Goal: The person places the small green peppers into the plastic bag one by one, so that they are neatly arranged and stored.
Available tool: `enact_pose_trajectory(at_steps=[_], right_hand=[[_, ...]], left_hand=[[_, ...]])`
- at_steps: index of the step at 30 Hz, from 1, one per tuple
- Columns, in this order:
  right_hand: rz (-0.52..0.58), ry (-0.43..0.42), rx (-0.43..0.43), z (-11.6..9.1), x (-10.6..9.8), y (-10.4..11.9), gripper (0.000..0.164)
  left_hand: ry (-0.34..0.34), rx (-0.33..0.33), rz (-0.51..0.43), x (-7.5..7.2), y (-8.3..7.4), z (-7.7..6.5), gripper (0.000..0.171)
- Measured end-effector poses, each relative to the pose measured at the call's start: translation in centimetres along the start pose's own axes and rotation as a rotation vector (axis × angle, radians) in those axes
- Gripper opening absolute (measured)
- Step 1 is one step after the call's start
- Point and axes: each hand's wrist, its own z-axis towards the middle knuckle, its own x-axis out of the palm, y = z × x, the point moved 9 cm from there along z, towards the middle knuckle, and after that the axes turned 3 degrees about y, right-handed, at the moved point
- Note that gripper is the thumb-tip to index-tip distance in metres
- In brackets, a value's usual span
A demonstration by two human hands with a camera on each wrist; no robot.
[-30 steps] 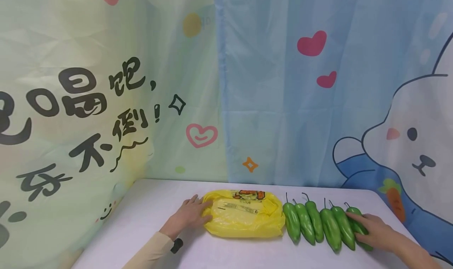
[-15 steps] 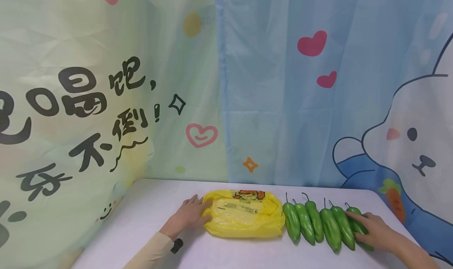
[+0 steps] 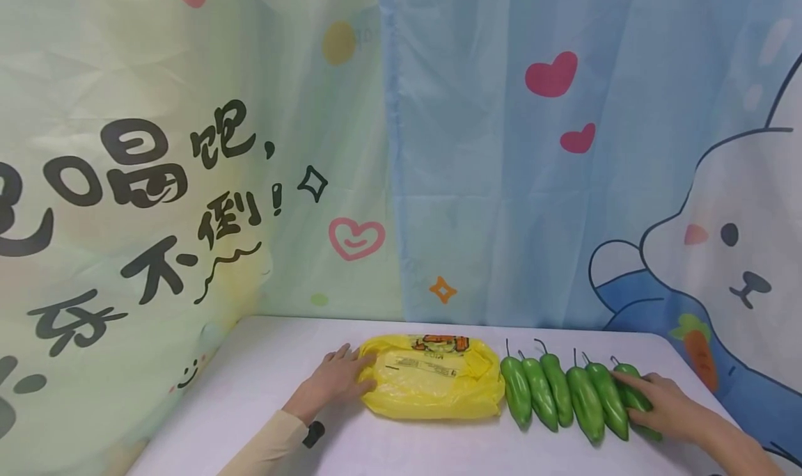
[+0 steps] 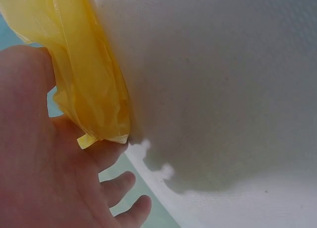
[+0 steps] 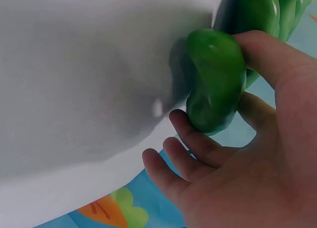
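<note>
A yellow plastic bag [image 3: 432,389], printed on top, lies flat on the white table in the head view. At its left end rests my left hand [image 3: 335,378], thumb and fingers spread against the plastic. In the left wrist view, the bag's folded end [image 4: 91,84] lies between thumb and fingers. To the right of the bag, several green peppers [image 3: 585,403] lie side by side, stems pointing away. My right hand [image 3: 667,410] holds the rightmost pepper [image 5: 215,79] between thumb and fingers; its other fingers extend beside it.
The white table [image 3: 432,455] meets a cartoon-printed curtain [image 3: 464,218] along its back edge. More printed fabric [image 3: 301,267] hangs on the left side. A small black object [image 3: 315,434] shows beside my left wrist.
</note>
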Motion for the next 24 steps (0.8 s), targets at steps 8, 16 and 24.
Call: enact_pose_trajectory(at_steps=[8,16,24], right_hand=[[0.023,0.02,0.016,0.3,-0.5,-0.5,0.073],[0.028,0.017,0.016,0.1,-1.2,-0.2,0.074],[0.025,0.006,0.005,0.1,-1.9,0.1,0.076]], left_hand=[[-0.007,0.011,-0.009,-0.1,-0.1,-0.1,0.061],[-0.006,0.012,-0.004,0.0,0.0,-0.1,0.061],[0.005,-0.009,0.003,0.1,0.2,0.2,0.062]])
